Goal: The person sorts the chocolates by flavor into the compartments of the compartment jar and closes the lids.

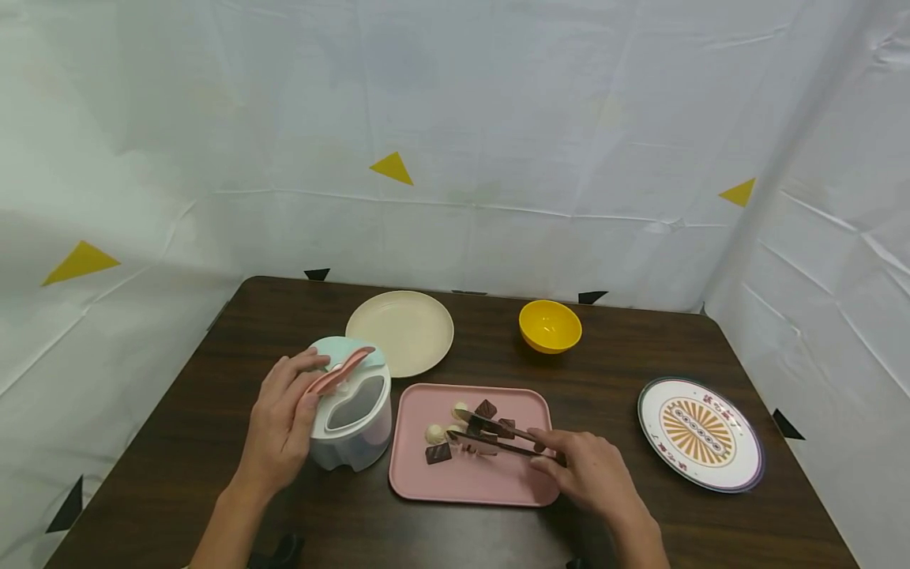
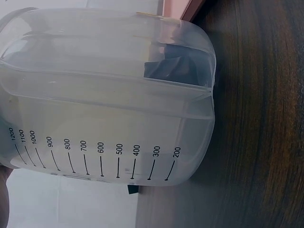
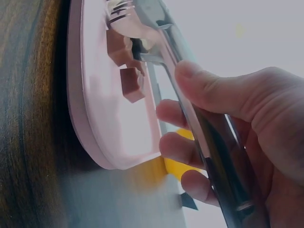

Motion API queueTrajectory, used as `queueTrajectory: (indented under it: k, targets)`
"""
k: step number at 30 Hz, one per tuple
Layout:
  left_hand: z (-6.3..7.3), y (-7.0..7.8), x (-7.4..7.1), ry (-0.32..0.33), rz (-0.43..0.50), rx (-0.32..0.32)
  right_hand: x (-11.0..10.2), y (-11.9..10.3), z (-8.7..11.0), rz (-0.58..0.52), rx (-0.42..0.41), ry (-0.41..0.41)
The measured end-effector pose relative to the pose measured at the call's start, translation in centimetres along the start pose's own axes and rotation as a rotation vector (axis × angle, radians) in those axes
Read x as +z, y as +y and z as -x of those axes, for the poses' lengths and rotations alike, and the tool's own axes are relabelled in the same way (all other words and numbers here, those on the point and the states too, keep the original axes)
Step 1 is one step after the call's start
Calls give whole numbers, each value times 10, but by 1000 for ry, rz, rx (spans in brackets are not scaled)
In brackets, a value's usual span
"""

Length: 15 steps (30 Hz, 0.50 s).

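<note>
On the left, my left hand (image 1: 286, 411) grips the top of a clear storage container (image 1: 355, 450), fingers over its mint-and-white lid (image 1: 340, 349) and thumb beside the pink lid handle (image 1: 341, 373). A dark piece (image 2: 178, 66) shows low inside the container in the left wrist view, beside printed volume marks. My right hand (image 1: 593, 474) holds metal tongs (image 1: 508, 446), one tip shaped like a fork (image 3: 130, 21). Their tips reach over the pink tray (image 1: 469, 488), among dark chocolate squares (image 1: 438, 453) and pale round chocolates (image 1: 435, 434).
Behind the container lies a cream plate (image 1: 401, 332). A yellow bowl (image 1: 550, 325) stands at the back, right of centre. A patterned white plate (image 1: 700, 435) is on the right. All rest on a dark wooden table (image 1: 455, 537) with white sheeting (image 1: 469, 118) around it.
</note>
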<state>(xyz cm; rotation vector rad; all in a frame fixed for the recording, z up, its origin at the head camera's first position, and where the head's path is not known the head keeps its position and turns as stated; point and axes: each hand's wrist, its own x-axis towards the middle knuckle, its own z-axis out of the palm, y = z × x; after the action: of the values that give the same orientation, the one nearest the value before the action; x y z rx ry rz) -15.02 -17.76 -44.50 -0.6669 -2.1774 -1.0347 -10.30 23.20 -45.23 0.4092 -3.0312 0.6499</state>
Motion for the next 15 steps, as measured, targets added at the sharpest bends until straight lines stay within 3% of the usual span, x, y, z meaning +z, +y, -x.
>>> queueTrajectory:
  k: [9, 15]
  targets:
    - [0, 0, 0, 0, 3, -2, -6, -3, 3, -25, -5, 75]
    - [1, 0, 0, -1, 4, -6, -13, -8, 4, -44, -77, 173]
